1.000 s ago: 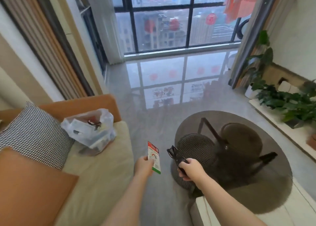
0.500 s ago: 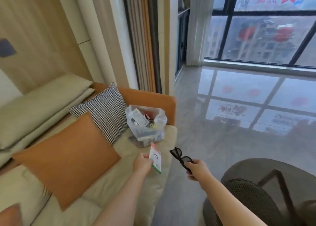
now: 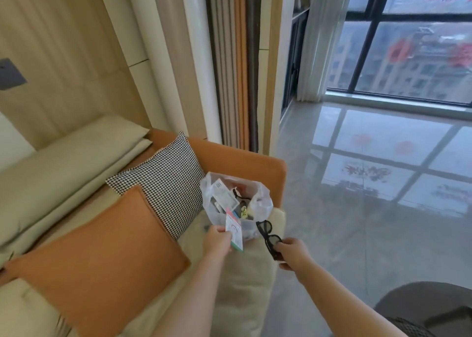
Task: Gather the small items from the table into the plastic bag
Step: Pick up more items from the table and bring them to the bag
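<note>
Plastic bag [image 3: 236, 204] sits open at sofa seat's [image 3: 245, 280] far end against orange armrest [image 3: 245, 164], small items inside. Our left hand [image 3: 217, 242] pinches card packet [image 3: 233, 230] just before bag; right hand [image 3: 292, 253] grips black glasses [image 3: 268, 235]. Houndstooth cushion [image 3: 168, 183] beside bag.

The plastic bag [image 3: 236, 204] gapes upward with clear air above its mouth. The houndstooth cushion [image 3: 163, 181] crowds its left side and the orange sofa arm [image 3: 245, 161] walls it behind. To its right lies bare grey floor [image 3: 357, 221].
</note>
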Action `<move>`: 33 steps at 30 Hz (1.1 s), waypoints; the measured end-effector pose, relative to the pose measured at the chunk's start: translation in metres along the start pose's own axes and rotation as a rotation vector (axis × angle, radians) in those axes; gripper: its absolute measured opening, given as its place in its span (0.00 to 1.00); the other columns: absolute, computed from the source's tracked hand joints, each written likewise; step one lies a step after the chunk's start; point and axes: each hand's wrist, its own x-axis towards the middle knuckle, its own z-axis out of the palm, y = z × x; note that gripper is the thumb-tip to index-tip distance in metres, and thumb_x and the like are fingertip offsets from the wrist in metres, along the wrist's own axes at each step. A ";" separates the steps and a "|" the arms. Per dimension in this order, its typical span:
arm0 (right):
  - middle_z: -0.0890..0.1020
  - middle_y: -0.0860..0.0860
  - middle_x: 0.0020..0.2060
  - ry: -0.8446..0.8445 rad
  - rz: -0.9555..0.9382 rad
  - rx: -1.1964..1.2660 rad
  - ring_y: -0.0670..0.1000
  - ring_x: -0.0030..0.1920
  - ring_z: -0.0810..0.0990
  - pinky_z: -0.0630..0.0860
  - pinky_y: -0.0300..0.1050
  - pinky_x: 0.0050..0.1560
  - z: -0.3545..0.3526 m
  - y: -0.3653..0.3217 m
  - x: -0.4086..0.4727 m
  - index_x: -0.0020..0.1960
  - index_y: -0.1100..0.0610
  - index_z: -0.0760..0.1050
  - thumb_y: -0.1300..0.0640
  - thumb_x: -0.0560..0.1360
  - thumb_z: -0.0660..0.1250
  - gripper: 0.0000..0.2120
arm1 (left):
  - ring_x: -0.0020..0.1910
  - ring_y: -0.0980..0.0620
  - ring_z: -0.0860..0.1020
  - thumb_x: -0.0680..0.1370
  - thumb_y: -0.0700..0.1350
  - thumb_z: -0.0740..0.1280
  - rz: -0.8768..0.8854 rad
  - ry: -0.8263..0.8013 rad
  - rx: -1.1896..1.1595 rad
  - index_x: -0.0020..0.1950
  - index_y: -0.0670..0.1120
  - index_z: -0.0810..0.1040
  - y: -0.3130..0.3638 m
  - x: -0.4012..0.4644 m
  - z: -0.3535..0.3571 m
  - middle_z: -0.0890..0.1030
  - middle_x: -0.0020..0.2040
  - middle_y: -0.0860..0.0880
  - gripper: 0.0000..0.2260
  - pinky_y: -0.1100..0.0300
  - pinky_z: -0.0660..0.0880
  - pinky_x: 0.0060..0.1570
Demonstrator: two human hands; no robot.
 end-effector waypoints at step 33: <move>0.78 0.51 0.52 0.023 0.007 -0.321 0.48 0.49 0.78 0.77 0.36 0.48 0.079 -0.123 0.231 0.63 0.56 0.74 0.59 0.78 0.64 0.14 | 0.54 0.50 0.77 0.79 0.41 0.62 -0.017 -0.064 0.370 0.62 0.48 0.75 0.063 0.268 0.043 0.78 0.58 0.49 0.13 0.56 0.77 0.55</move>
